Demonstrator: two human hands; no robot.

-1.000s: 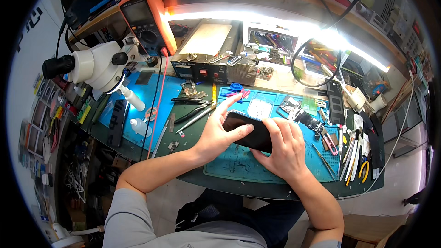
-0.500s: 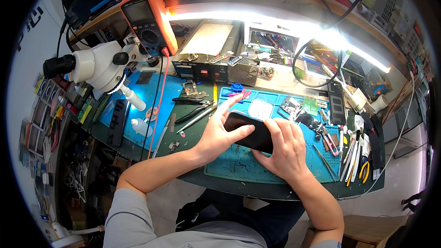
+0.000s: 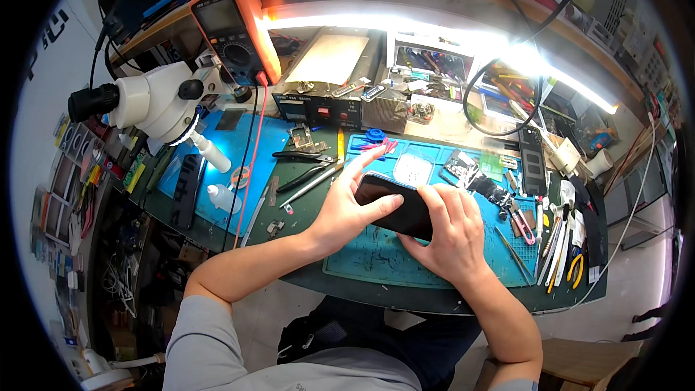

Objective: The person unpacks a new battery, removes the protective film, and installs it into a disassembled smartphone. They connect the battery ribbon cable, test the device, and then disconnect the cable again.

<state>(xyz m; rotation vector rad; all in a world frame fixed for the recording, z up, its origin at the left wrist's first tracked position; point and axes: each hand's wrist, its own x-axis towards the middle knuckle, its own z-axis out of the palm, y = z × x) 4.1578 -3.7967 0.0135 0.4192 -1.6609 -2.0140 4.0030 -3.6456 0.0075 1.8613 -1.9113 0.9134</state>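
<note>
A black smartphone point(image 3: 394, 213) is held horizontally between both hands over a blue silicone work mat point(image 3: 376, 261). My left hand point(image 3: 347, 213) grips its left end, thumb lying on the dark screen and index finger raised past the upper edge. My right hand point(image 3: 452, 235) is wrapped round the right end, fingers over the top edge and thumb at the lower edge. Just beyond are a small clear container point(image 3: 413, 166), red and blue small tools point(image 3: 376, 143), and disassembled phone parts point(image 3: 463, 170). A silver pen-like tool point(image 3: 311, 188) lies left of my left hand.
A white microscope point(image 3: 152, 101) stands at left beside an orange multimeter point(image 3: 235, 29) with dangling leads. Behind are a black power unit point(image 3: 315, 110), tool trays point(image 3: 427, 61) and a light strip point(image 3: 594, 90). Scissors, tweezers and knives point(image 3: 561, 239) crowd the right side; a cable loop point(image 3: 536, 112) hangs above.
Both hands and the phone have shifted very slightly to the right in the picture, along with a small shift of the whole view. The grip is unchanged.
</note>
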